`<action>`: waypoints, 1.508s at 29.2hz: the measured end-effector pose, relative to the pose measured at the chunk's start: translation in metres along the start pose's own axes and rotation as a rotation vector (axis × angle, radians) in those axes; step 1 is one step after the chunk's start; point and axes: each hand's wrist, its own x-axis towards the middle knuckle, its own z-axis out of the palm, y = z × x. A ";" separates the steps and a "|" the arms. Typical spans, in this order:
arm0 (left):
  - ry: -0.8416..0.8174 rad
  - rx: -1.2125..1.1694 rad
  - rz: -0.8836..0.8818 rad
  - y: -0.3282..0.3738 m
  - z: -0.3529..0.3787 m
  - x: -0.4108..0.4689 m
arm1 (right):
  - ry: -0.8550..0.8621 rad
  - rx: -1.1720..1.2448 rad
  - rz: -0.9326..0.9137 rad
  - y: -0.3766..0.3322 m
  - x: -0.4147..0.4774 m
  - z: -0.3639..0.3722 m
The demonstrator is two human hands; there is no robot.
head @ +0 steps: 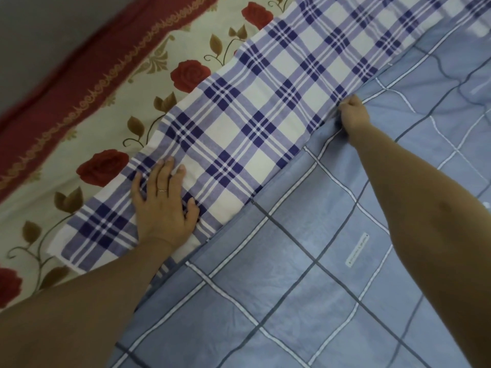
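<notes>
A long folded cloth in purple and white plaid (255, 110) lies diagonally across the bed, from lower left to upper right. My left hand (163, 203) rests flat on its lower end with fingers spread, a ring on one finger. My right hand (353, 116) grips the plaid cloth's edge where it meets the blue checked sheet (305, 274), fingers curled round the fabric. The blue sheet with white and grey lines covers the right and lower part of the view and carries a small white label (357, 249).
A cream sheet with red roses (114, 123) and a dark red border (66, 83) lies to the left of the plaid cloth. A grey wall or floor (39, 27) shows at the top left beyond the bed's edge.
</notes>
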 end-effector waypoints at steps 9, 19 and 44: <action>0.059 -0.007 0.029 0.000 0.004 0.000 | 0.347 0.120 -0.086 -0.011 -0.106 0.039; 0.087 -0.022 0.027 -0.004 0.007 -0.005 | 0.016 -0.368 -0.508 0.109 -0.440 0.176; -0.142 -0.289 -0.212 -0.185 -0.073 -0.329 | 0.021 -0.441 -0.587 0.160 -0.560 0.197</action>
